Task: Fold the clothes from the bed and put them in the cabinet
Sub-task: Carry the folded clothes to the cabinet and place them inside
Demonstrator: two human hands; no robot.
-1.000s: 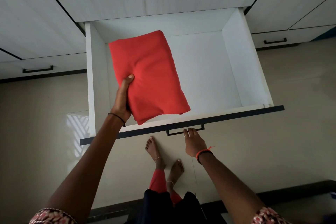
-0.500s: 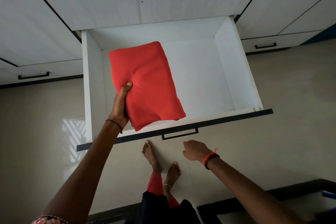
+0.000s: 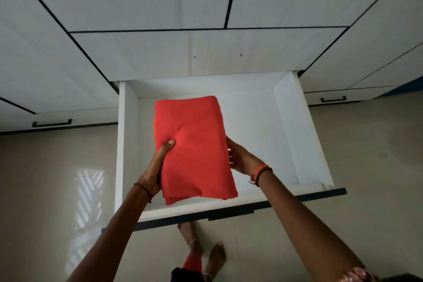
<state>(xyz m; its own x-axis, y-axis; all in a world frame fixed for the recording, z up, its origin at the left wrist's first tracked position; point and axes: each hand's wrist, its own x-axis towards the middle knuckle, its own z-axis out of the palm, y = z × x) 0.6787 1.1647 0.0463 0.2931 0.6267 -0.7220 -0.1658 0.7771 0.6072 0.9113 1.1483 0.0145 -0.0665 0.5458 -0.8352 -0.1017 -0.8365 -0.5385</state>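
Right hand (image 3: 240,158) has moved off the handle (image 3: 231,215); its fingers (image 3: 230,144) now clasp the red cloth (image 3: 194,151) at the right edge, left hand (image 3: 158,167) gripping the left edge. Cloth folded rectangular, held above the open drawer (image 3: 288,135).

The folded red cloth garment (image 3: 194,149) looks soft and matt. The white laminate pull-out drawer (image 3: 295,135) is smooth, and the beige tiled floor (image 3: 45,178) glossy.

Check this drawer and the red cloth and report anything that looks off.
Nothing stands out. The folded red cloth is a tidy bundle, gripped by the left hand and touched at its right edge by the right hand, above the open drawer, which looks straight and undamaged.
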